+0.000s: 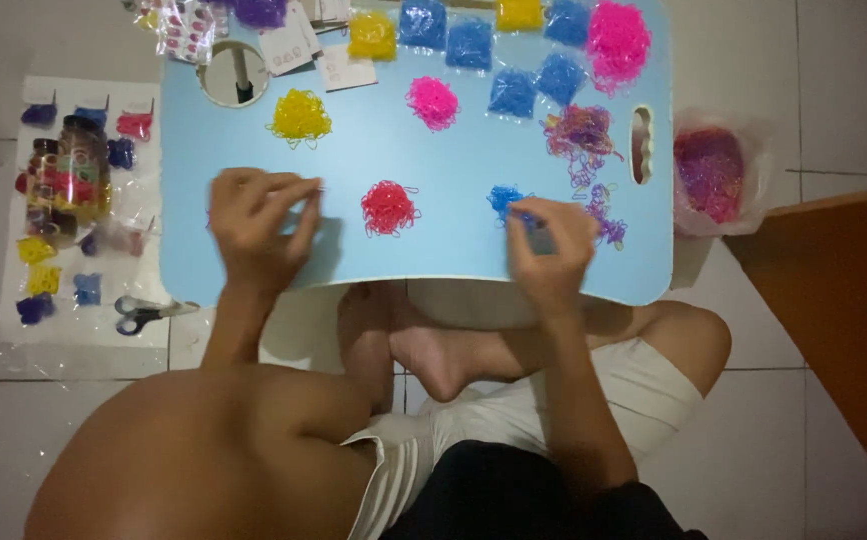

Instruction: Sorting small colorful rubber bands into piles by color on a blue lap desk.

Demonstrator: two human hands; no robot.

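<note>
While my right hand pinches bands at the blue pile, my left hand, fingertips pressed together, lies left of the red pile on the tray.

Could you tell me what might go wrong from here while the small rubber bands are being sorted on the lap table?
The right hand picks at the blue pile right beside the mixed tangle, so colours could mingle. The red pile lies between both hands and near the blue lap table front edge; a sweep by the left hand might scatter bands onto the floor.
</note>
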